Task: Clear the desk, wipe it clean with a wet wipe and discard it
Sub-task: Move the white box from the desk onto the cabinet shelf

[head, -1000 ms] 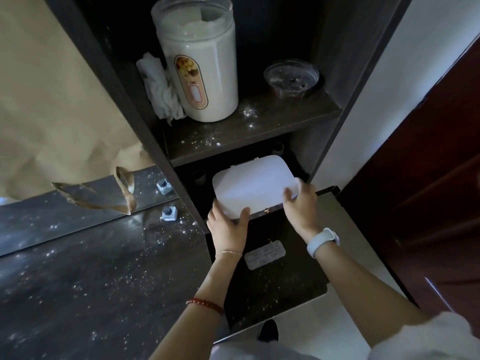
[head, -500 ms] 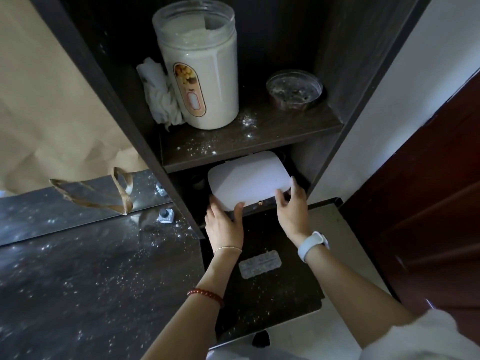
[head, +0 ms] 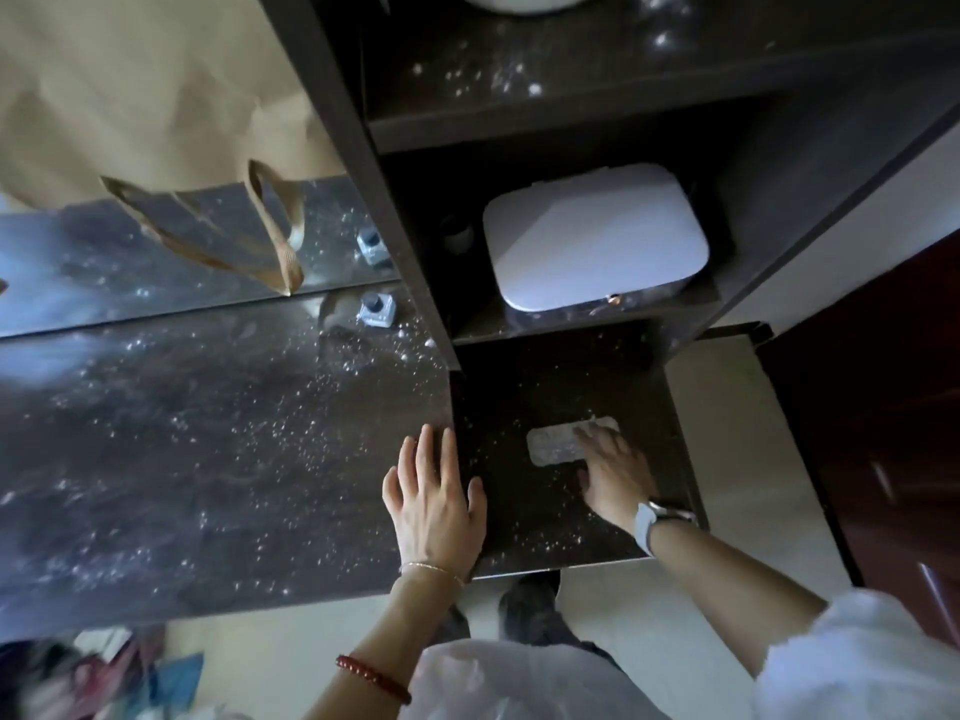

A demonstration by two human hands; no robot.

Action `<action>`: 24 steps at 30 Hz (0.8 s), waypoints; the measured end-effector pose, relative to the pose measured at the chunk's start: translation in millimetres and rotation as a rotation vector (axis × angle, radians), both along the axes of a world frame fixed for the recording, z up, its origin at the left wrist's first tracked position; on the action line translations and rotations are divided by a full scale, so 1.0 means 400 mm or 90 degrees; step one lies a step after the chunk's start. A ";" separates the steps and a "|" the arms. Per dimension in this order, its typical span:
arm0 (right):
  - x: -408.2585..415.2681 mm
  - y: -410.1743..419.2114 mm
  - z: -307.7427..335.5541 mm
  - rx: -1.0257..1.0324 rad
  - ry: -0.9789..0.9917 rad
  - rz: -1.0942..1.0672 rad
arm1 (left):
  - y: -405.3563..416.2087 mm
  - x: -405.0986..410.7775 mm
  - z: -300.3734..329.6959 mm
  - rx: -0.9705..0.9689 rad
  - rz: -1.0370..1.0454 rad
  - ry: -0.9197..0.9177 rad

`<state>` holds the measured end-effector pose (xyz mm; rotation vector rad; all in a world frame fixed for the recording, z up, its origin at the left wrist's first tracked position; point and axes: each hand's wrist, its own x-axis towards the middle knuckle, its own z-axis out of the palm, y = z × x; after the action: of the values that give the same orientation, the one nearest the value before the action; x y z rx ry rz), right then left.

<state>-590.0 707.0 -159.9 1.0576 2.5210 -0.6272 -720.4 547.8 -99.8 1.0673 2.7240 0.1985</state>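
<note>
Status: clearing phase, wiping not started afaict. White rounded-rectangle plastic box [head: 597,236] sits in the lower cubby of the dark wood shelf unit [head: 810,163], nothing touching it, so that one counts as put away.

My right hand [head: 613,472] is down on the small silvery blister-type pack [head: 556,445] lying on the dark glossy desk top [head: 208,459]. Fingers rest on its right end, not closed around it yet; thumb side hidden, so can't tell if there's any real grip. My left hand [head: 436,498] is flat, fingers spread, holding nothing, just beside the seam where the desk meets the shelf base.

Left to do imo: lift the pack off, deal w/ the two small square grey pieces [head: 376,309] near the shelf post, then wipe. White powder specks all over desk + shelf. No wet wipe in view, no bin I can identify.
</note>
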 end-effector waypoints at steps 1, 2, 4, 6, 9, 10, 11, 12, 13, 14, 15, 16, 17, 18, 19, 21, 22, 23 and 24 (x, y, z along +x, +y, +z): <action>-0.011 0.005 -0.016 0.011 -0.034 0.026 | -0.011 -0.005 -0.006 -0.020 0.001 0.002; -0.020 0.014 -0.025 0.022 -0.062 0.043 | -0.014 -0.008 -0.005 -0.032 -0.009 0.009; -0.049 0.020 -0.058 0.030 -0.115 0.089 | -0.023 -0.014 -0.018 -0.048 -0.024 0.021; -0.063 0.021 -0.075 0.062 -0.138 0.135 | -0.024 -0.019 -0.017 -0.038 -0.022 0.017; -0.075 0.025 -0.076 0.118 -0.133 0.199 | -0.028 -0.020 -0.017 -0.023 -0.018 -0.001; -0.077 0.028 -0.074 0.121 -0.134 0.213 | -0.028 -0.020 -0.016 -0.022 -0.021 0.000; -0.078 0.031 -0.071 0.117 -0.134 0.210 | -0.029 -0.021 -0.016 -0.023 -0.023 -0.003; -0.079 0.033 -0.067 0.109 -0.129 0.185 | -0.030 -0.021 -0.017 -0.023 -0.021 -0.008; -0.079 0.034 -0.062 0.097 -0.117 0.147 | -0.029 -0.023 -0.016 -0.022 -0.019 -0.011; -0.076 0.031 -0.053 0.084 -0.094 0.106 | -0.027 -0.026 -0.013 -0.022 -0.018 -0.012; -0.072 0.024 -0.042 0.073 -0.061 0.071 | -0.026 -0.029 -0.009 -0.028 -0.020 -0.014; -0.069 0.015 -0.028 0.065 -0.018 0.044 | -0.024 -0.033 -0.006 -0.034 -0.028 -0.015; -0.066 0.001 -0.013 0.056 0.030 0.021 | -0.026 -0.037 -0.005 -0.040 -0.038 -0.017; -0.064 -0.014 0.007 0.049 0.080 -0.001 | -0.026 -0.043 -0.001 -0.039 -0.046 -0.021; -0.063 -0.029 0.030 0.044 0.127 -0.023 | -0.026 -0.049 0.007 -0.030 -0.046 -0.036; -0.063 -0.059 0.080 0.064 0.213 -0.061 | -0.017 -0.070 0.030 0.021 -0.022 -0.081; -0.064 -0.072 0.107 0.078 0.252 -0.077 | -0.010 -0.087 0.040 0.062 -0.002 -0.107; -0.067 -0.085 0.135 0.088 0.286 -0.098 | 0.001 -0.109 0.057 0.113 0.018 -0.134; -0.070 -0.097 0.162 0.090 0.312 -0.122 | 0.013 -0.135 0.073 0.167 0.036 -0.161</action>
<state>-617.8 668.3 -95.0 1.3433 2.9361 -0.8605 -774.3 553.1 -70.5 0.9520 2.5473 0.6691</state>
